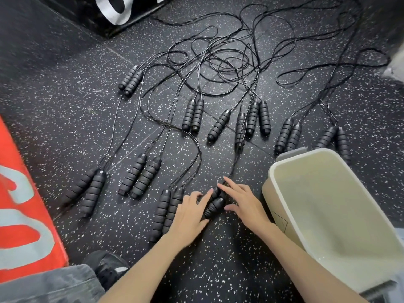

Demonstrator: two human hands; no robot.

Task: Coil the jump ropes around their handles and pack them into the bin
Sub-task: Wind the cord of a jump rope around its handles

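At the left edge of the speckled black rubber floor (65, 101) lies a red mat (19, 206) with pale lettering, and beside it, at the bottom, a grey trouser leg (48, 285) and a dark shoe (109, 264). Right of the mat, pairs of black ribbed jump rope handles (91, 189) lie side by side in a loose fan across the floor, their thin black cords (218, 62) running away into a tangled heap toward the far edge, where a black box (105, 12) with white lettering stands. Near the bottom middle, the left hand (190, 213) rests with relaxed, spread fingers, its fingertips touching one pair of handles (215, 204) that lies on the floor between both hands. The right hand (242, 200) is likewise loose and open, fingers stretched over the far end of the same pair; neither hand grips it. Just right of the right hand, by the floor's near right corner, stands the cream plastic bin (271, 178), with no rope inside.
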